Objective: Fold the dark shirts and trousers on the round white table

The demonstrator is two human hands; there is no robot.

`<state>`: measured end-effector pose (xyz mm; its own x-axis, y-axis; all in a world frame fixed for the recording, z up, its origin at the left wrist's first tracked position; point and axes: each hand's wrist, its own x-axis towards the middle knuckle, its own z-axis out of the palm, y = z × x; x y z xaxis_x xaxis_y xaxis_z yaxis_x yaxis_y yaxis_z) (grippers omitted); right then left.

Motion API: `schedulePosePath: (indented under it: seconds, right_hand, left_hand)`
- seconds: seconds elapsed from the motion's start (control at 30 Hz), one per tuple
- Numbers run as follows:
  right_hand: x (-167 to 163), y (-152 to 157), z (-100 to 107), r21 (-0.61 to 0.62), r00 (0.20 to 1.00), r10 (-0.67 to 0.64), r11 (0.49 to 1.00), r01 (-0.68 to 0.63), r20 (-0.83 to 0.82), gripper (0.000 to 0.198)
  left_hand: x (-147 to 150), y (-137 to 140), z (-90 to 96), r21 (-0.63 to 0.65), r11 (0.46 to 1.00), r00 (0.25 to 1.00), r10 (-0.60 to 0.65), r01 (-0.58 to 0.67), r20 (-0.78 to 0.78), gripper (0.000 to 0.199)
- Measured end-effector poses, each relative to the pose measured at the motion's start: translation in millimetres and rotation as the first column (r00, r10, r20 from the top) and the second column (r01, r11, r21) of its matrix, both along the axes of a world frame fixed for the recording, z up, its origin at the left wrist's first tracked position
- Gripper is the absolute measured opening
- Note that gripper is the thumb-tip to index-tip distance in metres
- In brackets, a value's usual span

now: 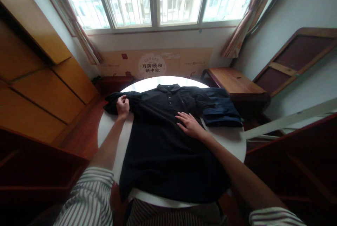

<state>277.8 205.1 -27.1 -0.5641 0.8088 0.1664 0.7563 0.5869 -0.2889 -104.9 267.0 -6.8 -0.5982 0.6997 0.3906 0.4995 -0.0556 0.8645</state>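
A black polo shirt lies spread front side up on the round white table, its collar at the far side and its hem over the near edge. At the shirt's left sleeve, my left hand is closed with curled fingers, pinching the dark cloth. Flat on the shirt's chest rests my right hand, fingers stretched out. Beside the right sleeve sits a folded dark navy garment. Dark cloth is bunched at the table's left edge; whether it is all sleeve I cannot tell.
A wooden bench or low table stands behind to the right. Yellow-brown cabinets line the left side. A printed banner hangs under the barred window. Dark red furniture flanks me.
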Motion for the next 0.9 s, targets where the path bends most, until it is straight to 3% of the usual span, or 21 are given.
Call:
schedulePosePath:
  seconds: [0.17,0.27,0.47,0.63,0.9]
  right_hand:
    - [0.0,0.4,-0.4,0.002,1.000,-0.002,1.000,0.002,-0.012,0.047]
    - [0.1,0.2,0.4,0.001,1.000,0.000,1.000,0.000,-0.019,0.046]
    - [0.9,0.4,-0.3,0.001,1.000,-0.001,1.000,0.001,-0.004,0.047]
    - [1.1,-0.1,-2.0,0.017,1.000,-0.003,1.000,0.004,-0.022,0.046]
    - [0.1,0.8,-3.0,0.008,1.000,0.000,1.000,0.000,-0.015,0.046]
  left_hand:
    - [7.7,-7.5,-0.1,-0.056,0.997,0.985,-0.054,0.045,-0.167,0.038]
    - [8.8,-9.7,-0.9,-0.112,0.991,0.950,-0.103,0.073,-0.296,0.026]
    - [1.6,-3.5,-3.2,-0.060,0.998,0.920,-0.041,0.019,-0.390,0.021]
    - [2.0,-3.0,-7.9,-0.021,0.999,0.903,-0.046,0.041,-0.427,0.030]
    - [-2.5,-0.8,-14.6,-0.084,0.996,0.908,-0.048,0.014,-0.417,0.035]
